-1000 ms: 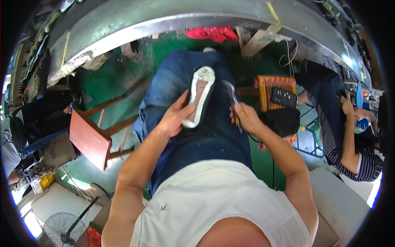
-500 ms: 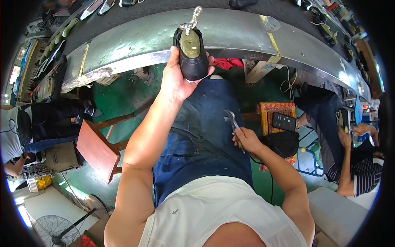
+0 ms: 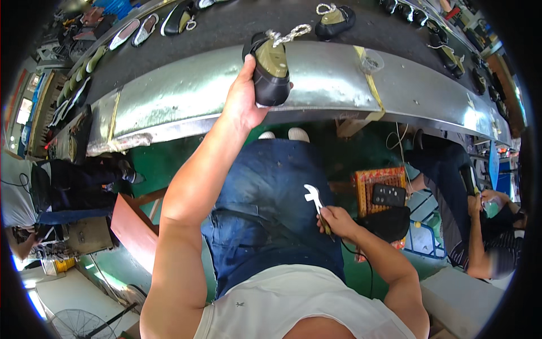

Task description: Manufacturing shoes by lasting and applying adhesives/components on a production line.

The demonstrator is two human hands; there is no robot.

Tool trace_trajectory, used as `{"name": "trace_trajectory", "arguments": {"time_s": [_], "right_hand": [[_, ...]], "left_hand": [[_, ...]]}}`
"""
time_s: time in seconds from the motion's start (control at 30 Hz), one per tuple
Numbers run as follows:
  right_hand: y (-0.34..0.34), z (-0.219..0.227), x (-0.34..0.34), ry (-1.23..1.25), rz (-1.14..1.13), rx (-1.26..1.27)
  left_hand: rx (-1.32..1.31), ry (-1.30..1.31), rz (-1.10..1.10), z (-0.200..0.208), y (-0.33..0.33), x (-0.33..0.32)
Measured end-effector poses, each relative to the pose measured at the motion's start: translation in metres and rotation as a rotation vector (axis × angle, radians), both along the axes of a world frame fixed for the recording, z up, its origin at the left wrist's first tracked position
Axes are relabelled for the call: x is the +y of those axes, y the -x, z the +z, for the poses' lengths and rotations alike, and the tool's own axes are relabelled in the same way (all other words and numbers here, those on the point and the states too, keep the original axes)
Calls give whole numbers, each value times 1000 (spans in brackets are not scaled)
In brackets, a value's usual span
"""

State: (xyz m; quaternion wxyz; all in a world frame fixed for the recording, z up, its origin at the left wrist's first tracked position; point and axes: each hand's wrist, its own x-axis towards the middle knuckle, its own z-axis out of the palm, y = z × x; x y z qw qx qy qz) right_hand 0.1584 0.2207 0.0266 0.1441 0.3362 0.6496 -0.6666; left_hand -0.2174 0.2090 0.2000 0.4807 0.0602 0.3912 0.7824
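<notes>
My left hand point(image 3: 241, 104) is closed around a black shoe point(image 3: 272, 90), raised over the metal edge of the bench. An olive shoe last point(image 3: 273, 59) fills the shoe, and a pale rope loop point(image 3: 294, 33) comes out of its top. Low over my lap, my right hand point(image 3: 340, 220) grips lasting pincers point(image 3: 315, 200). Their bright metal jaws point up and to the left, away from the shoe. My palm hides most of the pincers' handles.
A metal ledge point(image 3: 186, 82) borders a dark belt point(image 3: 220, 37). Another lasted shoe point(image 3: 336, 24) stands there, with several more along both sides. A reddish chair point(image 3: 132, 231) is on my left. A beaded seat point(image 3: 364, 195) bears a black remote-like device point(image 3: 389, 195). A co-worker's arm point(image 3: 479, 237) shows at right.
My left hand has carried the shoe slightly up, and the rope loop has swung to the right. The pincers have turned a little in my right hand. The view takes in more of the belt.
</notes>
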Motion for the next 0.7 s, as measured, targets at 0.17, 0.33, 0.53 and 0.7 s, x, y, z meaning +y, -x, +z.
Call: {"name": "trace_trajectory", "arguments": {"time_s": [0.17, 0.33, 0.53, 0.7], "right_hand": [[10, -4, 27, 94, -9, -43], [22, -6, 46, 135, -8, -30], [44, -7, 75, 257, -50, -14], [59, -3, 99, 291, -61, -78]], "left_hand": [[130, -56, -275, 20, 94, 106], [1042, 432, -132, -6, 135, 207], [1231, 409, 35, -47, 132, 258], [708, 475, 353, -41, 192, 255]]}}
